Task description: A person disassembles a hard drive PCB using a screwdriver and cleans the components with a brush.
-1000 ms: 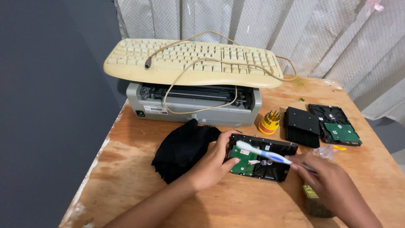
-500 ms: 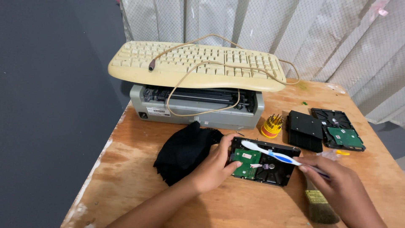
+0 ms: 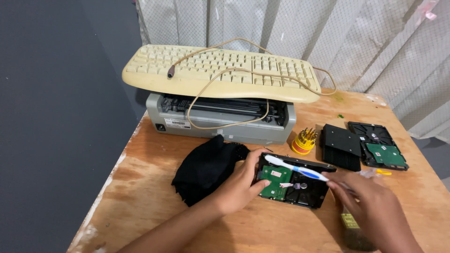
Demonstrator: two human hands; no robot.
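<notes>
- The left hand (image 3: 241, 185) rests on the left end of a hard drive (image 3: 293, 182), with the fingers curled over its edge and the thumb on its green board, holding it still.
- The right hand (image 3: 370, 206) pinches the handle of a white and blue toothbrush (image 3: 296, 168) (the brush head points to about 10 o'clock and lies over the green board).
- The hard drive lies flat on the wooden desk (image 3: 154, 187), near the front edge, at about 6 o'clock from the grey printer (image 3: 220, 117).
- A black cloth (image 3: 204, 168) lies bunched up at 9 o'clock from the hard drive, just beside the left hand.
- A pale yellow keyboard (image 3: 220, 70) sits on top of the printer, and its cord loops down over the front.
- A small yellow holder of screwdriver bits (image 3: 303, 140) stands at 12 o'clock from the hard drive.
- A black cover plate (image 3: 341, 146) lies at 1 o'clock from the hard drive, and a second hard drive (image 3: 378, 145) with a green board lies just to its right.
- A small dark bottle (image 3: 352, 229) stands near the front edge, partly hidden by the right hand.
</notes>
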